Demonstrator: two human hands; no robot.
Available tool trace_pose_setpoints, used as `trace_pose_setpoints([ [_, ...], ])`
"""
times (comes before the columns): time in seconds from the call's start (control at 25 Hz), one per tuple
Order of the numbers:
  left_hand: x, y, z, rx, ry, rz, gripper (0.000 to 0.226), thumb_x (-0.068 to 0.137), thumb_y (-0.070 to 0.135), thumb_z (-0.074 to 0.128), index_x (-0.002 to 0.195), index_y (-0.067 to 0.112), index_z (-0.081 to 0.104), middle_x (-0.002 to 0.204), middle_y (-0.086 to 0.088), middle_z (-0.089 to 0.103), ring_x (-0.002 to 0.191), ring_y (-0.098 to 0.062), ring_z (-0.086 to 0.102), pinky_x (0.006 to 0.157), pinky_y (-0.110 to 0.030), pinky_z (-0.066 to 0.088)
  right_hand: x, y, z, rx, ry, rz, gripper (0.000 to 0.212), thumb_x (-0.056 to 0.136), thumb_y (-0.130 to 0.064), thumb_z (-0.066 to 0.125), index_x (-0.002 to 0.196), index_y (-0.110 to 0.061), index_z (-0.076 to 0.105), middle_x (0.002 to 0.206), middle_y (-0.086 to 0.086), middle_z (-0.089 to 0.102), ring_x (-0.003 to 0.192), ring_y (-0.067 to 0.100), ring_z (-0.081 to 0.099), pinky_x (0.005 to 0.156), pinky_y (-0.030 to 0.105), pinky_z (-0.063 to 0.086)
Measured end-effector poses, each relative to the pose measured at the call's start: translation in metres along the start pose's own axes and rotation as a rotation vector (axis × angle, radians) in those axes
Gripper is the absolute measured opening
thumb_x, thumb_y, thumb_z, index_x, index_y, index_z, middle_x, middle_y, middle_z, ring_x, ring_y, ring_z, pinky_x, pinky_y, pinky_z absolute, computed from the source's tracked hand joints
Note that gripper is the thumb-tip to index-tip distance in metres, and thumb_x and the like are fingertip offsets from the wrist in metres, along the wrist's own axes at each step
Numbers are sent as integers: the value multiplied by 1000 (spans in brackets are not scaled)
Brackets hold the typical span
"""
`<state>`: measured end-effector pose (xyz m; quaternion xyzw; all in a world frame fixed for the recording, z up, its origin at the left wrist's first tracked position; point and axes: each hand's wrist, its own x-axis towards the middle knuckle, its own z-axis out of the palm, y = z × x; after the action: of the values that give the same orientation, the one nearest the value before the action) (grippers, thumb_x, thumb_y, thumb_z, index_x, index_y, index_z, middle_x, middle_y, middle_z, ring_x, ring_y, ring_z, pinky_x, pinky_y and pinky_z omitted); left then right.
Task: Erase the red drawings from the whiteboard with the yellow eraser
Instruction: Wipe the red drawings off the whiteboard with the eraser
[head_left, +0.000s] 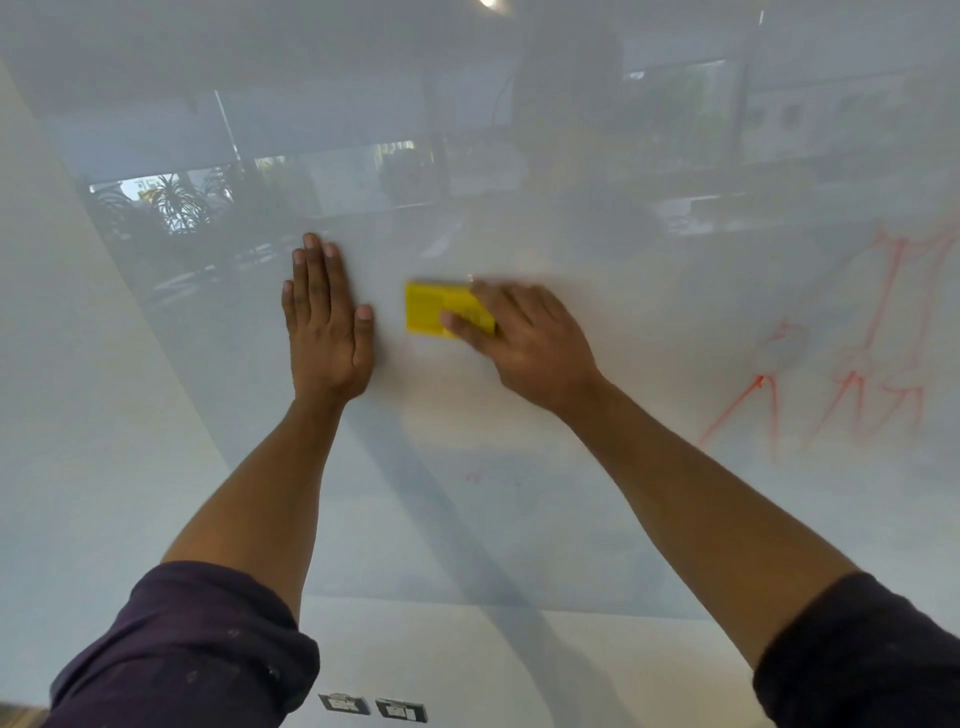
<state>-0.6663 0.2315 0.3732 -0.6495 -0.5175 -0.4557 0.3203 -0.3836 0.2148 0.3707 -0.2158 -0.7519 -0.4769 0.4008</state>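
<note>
Down near the whiteboard's (519, 509) lower edge, one tiny red fleck (472, 476). Higher up, left hand (327, 322) flat on the board, fingers spread and holding nothing. Just beside it, right hand (524, 343) clamped on the yellow eraser (434, 309), fingers along its top edge, thumb across its face, pad against the glossy surface mid-board. Looks light and stiff; probably glides easily, so best gripped across the long edges. Out toward the right edge, red drawings (862, 353) smeared but not yet gone.
</note>
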Motion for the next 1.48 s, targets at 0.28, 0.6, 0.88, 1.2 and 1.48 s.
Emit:
trace_pose_setpoints([
  [0.28, 0, -12, -10, -50, -63, 40, 66, 111, 34, 21, 170, 5, 11, 179, -17, 6, 165, -18, -6, 134, -42, 0, -2, -74, 31, 12, -58, -73, 46, 111, -7, 30, 139, -21, 64, 130, 21, 66, 105, 38, 57, 95, 49, 43],
  [0.6, -2, -10, -7, -15, -27, 51, 66, 112, 28, 32, 170, 3, 13, 178, -20, 8, 166, -31, 4, 134, -45, 3, -57, -71, 36, 106, -170, -461, 36, 113, -14, 41, 124, -26, 73, 127, 8, 71, 108, 32, 69, 97, 43, 51],
  [0.88, -2, -11, -7, -21, -9, 62, 65, 112, 27, 34, 169, 2, 15, 177, -23, 11, 165, -36, 8, 134, -43, 3, -22, -58, 23, 69, -7, -115, 51, 111, -6, 26, 139, -24, 65, 134, 16, 67, 107, 39, 64, 98, 47, 51],
  [1.2, -3, -7, -2, -8, 23, 27, 64, 112, 30, 28, 169, 2, 19, 176, -22, 16, 165, -36, 12, 134, -48, 9, -177, -116, 26, 179, -318, -570, 26, 112, -19, 49, 111, -24, 74, 120, 4, 71, 104, 29, 67, 98, 42, 47],
  [1.48, -62, 21, 35, -59, 78, -184, 67, 110, 33, 25, 166, -4, 23, 174, -27, 19, 163, -42, 15, 131, -59, 14, -128, -88, 23, 160, -147, -346, 29, 111, -13, 47, 127, -22, 70, 129, 11, 70, 106, 35, 65, 96, 44, 51],
])
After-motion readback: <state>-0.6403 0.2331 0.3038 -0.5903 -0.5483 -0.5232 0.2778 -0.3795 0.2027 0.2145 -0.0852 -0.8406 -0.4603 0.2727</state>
